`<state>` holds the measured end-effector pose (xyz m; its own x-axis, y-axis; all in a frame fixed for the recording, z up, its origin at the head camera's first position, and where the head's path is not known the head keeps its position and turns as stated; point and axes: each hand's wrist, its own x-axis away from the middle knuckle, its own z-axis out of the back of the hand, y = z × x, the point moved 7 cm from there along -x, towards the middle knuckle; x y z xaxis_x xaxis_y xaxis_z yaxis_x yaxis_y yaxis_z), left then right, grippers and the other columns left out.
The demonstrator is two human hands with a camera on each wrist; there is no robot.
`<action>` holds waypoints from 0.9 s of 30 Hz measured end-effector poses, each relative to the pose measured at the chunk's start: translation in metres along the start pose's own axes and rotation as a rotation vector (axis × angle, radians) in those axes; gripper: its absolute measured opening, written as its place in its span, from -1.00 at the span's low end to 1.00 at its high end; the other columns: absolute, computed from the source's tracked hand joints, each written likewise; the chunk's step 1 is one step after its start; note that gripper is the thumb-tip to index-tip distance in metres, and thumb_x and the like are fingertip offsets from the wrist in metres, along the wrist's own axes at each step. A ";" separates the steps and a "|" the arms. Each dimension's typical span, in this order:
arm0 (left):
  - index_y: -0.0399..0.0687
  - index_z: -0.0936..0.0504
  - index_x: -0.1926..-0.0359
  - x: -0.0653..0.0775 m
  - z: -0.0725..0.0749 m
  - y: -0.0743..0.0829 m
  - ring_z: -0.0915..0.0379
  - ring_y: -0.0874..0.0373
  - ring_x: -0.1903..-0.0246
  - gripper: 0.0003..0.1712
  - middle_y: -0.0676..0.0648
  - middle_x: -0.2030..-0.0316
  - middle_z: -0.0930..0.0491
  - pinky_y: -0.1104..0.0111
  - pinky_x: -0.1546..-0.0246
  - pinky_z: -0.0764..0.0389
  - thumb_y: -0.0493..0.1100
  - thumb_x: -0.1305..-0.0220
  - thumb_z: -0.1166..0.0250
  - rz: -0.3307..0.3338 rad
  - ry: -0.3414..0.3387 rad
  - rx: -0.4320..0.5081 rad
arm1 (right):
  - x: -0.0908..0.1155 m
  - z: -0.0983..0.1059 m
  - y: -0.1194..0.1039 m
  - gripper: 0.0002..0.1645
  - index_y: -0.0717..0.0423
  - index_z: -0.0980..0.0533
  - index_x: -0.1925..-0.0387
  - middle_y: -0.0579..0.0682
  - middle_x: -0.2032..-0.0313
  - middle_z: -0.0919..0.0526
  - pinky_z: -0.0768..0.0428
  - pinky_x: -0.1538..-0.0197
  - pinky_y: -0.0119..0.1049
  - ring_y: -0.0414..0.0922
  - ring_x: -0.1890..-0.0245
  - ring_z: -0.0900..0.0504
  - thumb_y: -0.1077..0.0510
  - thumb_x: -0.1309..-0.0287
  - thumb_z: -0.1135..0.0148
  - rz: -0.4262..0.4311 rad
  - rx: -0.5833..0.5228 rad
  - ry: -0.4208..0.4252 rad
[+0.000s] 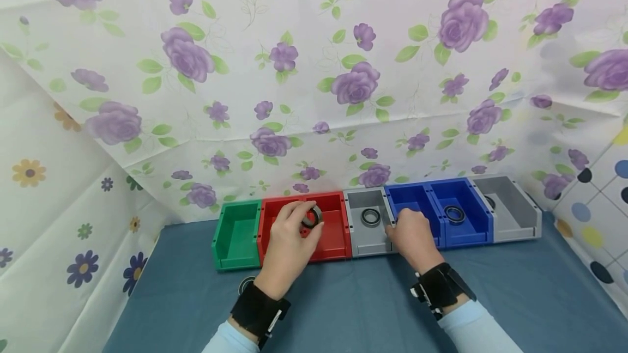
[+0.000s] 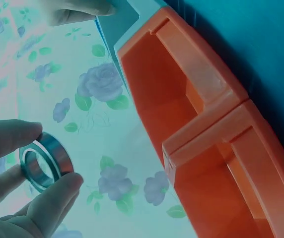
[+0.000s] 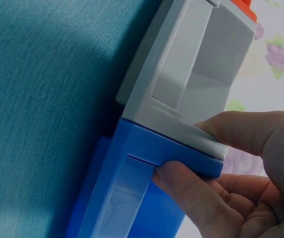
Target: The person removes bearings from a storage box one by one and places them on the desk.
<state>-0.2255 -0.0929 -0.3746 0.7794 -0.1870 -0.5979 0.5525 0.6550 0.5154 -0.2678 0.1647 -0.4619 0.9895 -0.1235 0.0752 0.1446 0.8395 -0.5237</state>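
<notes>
In my left hand (image 1: 287,244), a dark-edged metal ring bearing (image 2: 60,153) is pinched between thumb and fingertips. It is held up over the two red bins (image 1: 334,227), its hole facing sideways. My right hand (image 1: 414,236) grips the adjoining side walls of the middle grey bin (image 1: 369,248) and the blue bin (image 1: 406,194) beside it. In the right wrist view the thumb (image 3: 236,129) lies on the grey wall and the forefinger (image 3: 181,181) on the blue one. Another bearing (image 1: 363,218) lies flat inside the middle grey bin.
The bins form a side-by-side row against the flowered backdrop (image 1: 314,70). A green bin (image 1: 240,233) ends it at left, another grey bin (image 1: 515,208) at right. Bearings lie in the right blue bin (image 1: 483,227) and right grey bin. One bearing (image 1: 242,286) rests beside my left wrist.
</notes>
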 end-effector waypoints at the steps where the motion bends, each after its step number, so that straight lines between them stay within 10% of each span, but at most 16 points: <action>1: 0.11 -0.44 -0.19 0.000 0.002 -0.001 -0.43 0.18 0.21 -0.40 0.01 -0.01 -0.38 0.47 0.31 -0.52 -0.09 -0.08 -0.37 0.000 0.010 0.003 | 0.000 0.000 0.000 -0.74 0.17 -0.50 0.51 -0.03 0.67 -0.46 -0.41 0.66 -0.34 -0.15 0.68 -0.44 0.06 -0.12 -0.22 0.000 -0.001 0.001; 27: 0.05 -0.46 -0.19 0.049 -0.019 -0.019 -0.40 0.25 0.09 -0.32 0.00 -0.04 -0.39 0.44 0.21 -0.48 -0.07 0.01 -0.44 0.080 -0.150 -0.105 | -0.001 -0.001 0.000 -0.74 0.15 -0.51 0.52 -0.03 0.66 -0.47 -0.42 0.66 -0.35 -0.15 0.67 -0.45 0.05 -0.12 -0.23 -0.006 0.011 0.005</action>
<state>-0.2032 -0.1003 -0.4255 0.8593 -0.2331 -0.4553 0.4592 0.7435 0.4861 -0.2686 0.1647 -0.4628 0.9886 -0.1311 0.0743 0.1506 0.8447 -0.5137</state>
